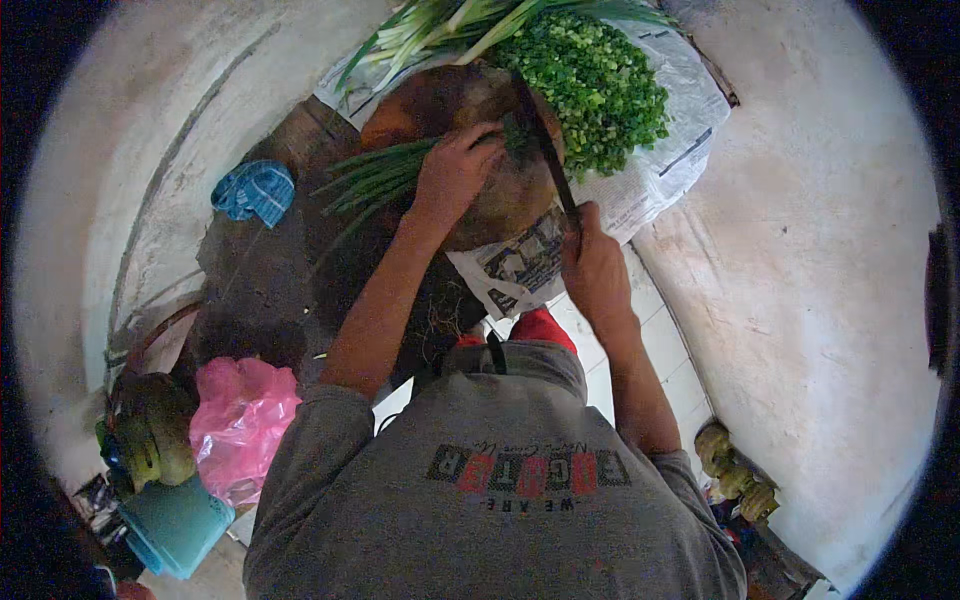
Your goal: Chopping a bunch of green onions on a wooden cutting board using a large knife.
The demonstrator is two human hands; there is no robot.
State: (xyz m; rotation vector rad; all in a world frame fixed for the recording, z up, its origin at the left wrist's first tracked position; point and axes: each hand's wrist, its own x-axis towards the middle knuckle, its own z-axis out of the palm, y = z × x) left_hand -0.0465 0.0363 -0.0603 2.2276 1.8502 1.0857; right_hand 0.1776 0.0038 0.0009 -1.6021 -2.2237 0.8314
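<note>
My left hand [459, 169] presses a bunch of green onion stalks [386, 176] onto a round wooden chopping block [510, 199]. The long green ends trail off to the left of that hand. My right hand [598, 262] grips the handle of a long dark-bladed knife [551, 154]. Its blade slants up and left across the right part of the block, just right of the cut ends by my left fingers. Beyond the blade lies a large heap of chopped green onion [592, 94]. Whole green onions [427, 30] with pale stems lie at the block's far side.
Newspaper and plastic sheeting [682, 169] lie under the heap. On the dark wooden surface at left is a crumpled blue cloth [255, 191]. A pink plastic bag [244, 427] and a light-blue plastic container [180, 525] are at lower left. Pale walls curve along both sides.
</note>
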